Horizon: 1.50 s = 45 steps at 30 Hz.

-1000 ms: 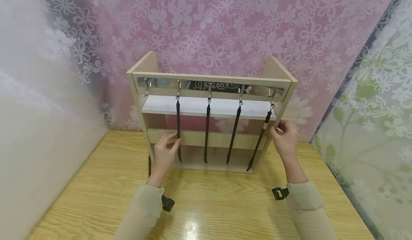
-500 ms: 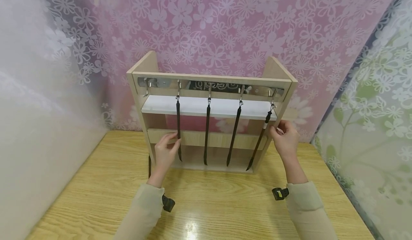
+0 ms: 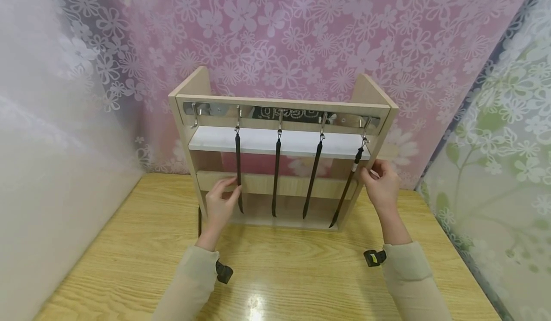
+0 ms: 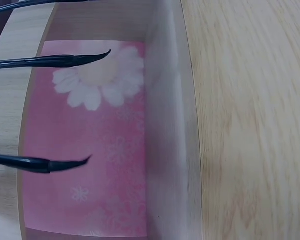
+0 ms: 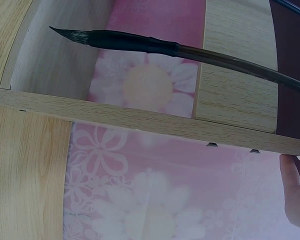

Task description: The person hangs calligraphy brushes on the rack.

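Several dark calligraphy brushes hang tip down from metal hooks on a small wooden rack (image 3: 281,100). My left hand (image 3: 221,204) pinches the leftmost brush (image 3: 238,156) between thumb and forefinger, a little below its middle. To its right hang a second brush (image 3: 277,168) and a third brush (image 3: 313,177), both untouched. The rightmost brush (image 3: 348,182), with a pale label, slants toward the lower left; its pointed bristles show large in the right wrist view. My right hand (image 3: 383,187) grips the edge of the rack's right side panel (image 5: 145,122), beside that brush.
The leftmost hook (image 3: 195,116) bears no brush. A white shelf (image 3: 258,141) crosses the rack behind the brushes. At the rack's lower left a thin dark thing (image 3: 200,221) stands out. The wooden table (image 3: 292,268) meets a flowered pink backdrop (image 3: 284,34).
The two middle brushes sway slightly at their tips, and the leftmost brush's tip is a touch higher. Both hands stay where they were.
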Available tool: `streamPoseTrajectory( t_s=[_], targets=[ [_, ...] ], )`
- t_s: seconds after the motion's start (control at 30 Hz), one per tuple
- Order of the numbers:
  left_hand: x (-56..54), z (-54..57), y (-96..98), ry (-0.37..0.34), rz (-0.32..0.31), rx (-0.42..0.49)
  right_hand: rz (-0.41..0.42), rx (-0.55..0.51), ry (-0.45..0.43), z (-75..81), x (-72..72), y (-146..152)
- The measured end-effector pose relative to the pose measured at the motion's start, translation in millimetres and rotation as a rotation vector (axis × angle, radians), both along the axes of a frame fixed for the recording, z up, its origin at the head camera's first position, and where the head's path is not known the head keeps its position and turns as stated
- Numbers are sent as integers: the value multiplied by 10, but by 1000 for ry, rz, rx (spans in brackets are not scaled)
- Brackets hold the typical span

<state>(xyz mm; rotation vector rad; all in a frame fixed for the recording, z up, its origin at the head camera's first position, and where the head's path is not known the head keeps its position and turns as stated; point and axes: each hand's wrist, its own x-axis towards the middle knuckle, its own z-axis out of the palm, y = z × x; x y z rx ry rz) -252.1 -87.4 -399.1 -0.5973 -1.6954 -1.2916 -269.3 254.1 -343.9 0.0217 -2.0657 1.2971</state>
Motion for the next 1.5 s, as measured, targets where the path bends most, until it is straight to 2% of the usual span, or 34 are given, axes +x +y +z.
streamPoseTrajectory(
  t_s=[0.23, 0.33, 0.53, 0.8, 0.9, 1.07, 1.1, 1.13, 1.3, 1.33, 1.5],
  targets=[
    [20, -15, -23, 17, 36, 0, -4, 2, 14, 0, -1, -8],
    [39, -27, -54, 3, 57, -4, 2, -6, 17, 3, -2, -13],
    [117, -93, -164, -103, 35, -4, 7, -6, 22, 8, -8, -18],
    [239, -195, -378, -206, 53, 1, 9, -5, 28, 7, -15, -24],
    [281, -212, -455, -247, 80, -1, 6, -5, 29, 7, -21, -22],
    [192, -466, -658, -307, 144, -7, 5, 3, 26, 1, -25, -12],
    [97, -649, -745, -308, 117, -1, 6, 3, 25, -1, -25, -10],
    [85, -704, -789, -337, 129, -4, 5, 5, 23, -3, -26, -8],
    [134, -760, -923, -528, 205, -44, 2, 1, 10, -6, -22, -5],
    [216, -640, -901, -590, 254, -67, 3, -2, 7, -6, -19, -5],
    [245, -682, -990, -759, 285, -109, 11, -16, -6, -9, -10, -7]
  ],
)
